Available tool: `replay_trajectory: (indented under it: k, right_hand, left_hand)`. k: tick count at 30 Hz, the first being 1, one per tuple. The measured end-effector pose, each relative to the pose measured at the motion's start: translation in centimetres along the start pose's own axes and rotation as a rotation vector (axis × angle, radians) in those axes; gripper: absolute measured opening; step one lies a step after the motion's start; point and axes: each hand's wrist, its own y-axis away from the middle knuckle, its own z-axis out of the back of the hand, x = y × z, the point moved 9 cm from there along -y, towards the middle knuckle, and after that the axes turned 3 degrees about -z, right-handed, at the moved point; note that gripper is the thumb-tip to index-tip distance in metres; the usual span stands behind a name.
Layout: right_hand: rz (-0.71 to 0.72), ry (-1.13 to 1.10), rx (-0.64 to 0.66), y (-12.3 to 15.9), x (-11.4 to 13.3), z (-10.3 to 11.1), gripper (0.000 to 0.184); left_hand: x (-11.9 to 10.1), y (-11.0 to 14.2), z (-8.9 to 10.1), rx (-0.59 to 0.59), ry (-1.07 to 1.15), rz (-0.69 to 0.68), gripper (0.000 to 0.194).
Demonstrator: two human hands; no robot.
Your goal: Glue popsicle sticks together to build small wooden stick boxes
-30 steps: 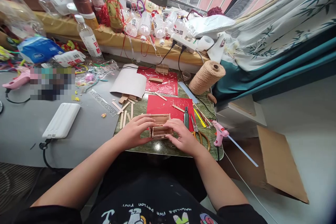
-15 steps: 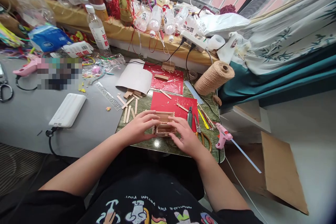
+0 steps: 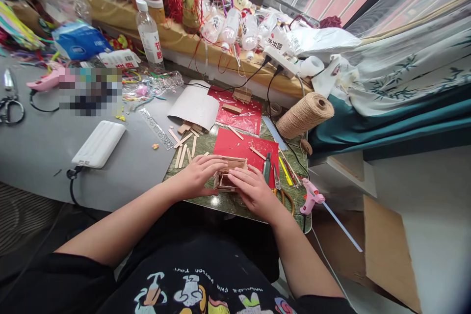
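A small open box of wooden craft sticks [image 3: 235,162] sits at the front of the green-patterned table, between my hands. My left hand [image 3: 198,175] grips its left side, thumb low near the front corner and fingers over the upper edge. From the right, my right hand [image 3: 256,190] clasps the box, with its fingers reaching across the opening and hiding much of the inside and right wall. Beyond the box lies a red sheet [image 3: 228,143] with a craft stick [image 3: 257,152] on it. A green-handled cutter [image 3: 267,167] and scissors [image 3: 283,196] lie just right of my right hand.
Loose craft sticks [image 3: 181,155] lie left of the box. A pink glue gun [image 3: 312,196] rests at the right table edge, near a twine spool [image 3: 303,117]. A white power bank [image 3: 99,144] is on the grey surface. Bottles [image 3: 150,39] line the back.
My right hand's fingers have shifted left, further over the box's opening. My left hand keeps its hold. The whole view has turned slightly.
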Motion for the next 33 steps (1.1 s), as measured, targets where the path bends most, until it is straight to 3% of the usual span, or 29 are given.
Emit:
replay_trajectory:
  k: [12,19,26,30,33]
  right_hand:
    - [0.000,0.061,0.142,0.1,-0.4,-0.9,0.060]
    - [-0.024,0.110,-0.097,0.6,0.9,0.8,0.083]
    - [-0.027,0.177,0.029,0.4,0.9,-2.2,0.081]
    - [-0.010,0.137,0.033,0.5,0.8,-1.9,0.080]
    - [0.002,0.085,-0.050,0.9,1.0,-0.8,0.079]
  left_hand:
    - [0.1,-0.1,-0.3,0.016,-0.039,-0.012,0.066]
    - [-0.3,-0.4,0.0,0.018,-0.062,-0.006,0.057]
    - [0.2,-0.1,-0.7,0.028,-0.039,-0.030,0.066]
    - [0.2,-0.1,-0.9,0.020,-0.045,-0.042,0.069]
    - [0.0,-0.4,-0.5,0.044,-0.075,-0.041,0.069]
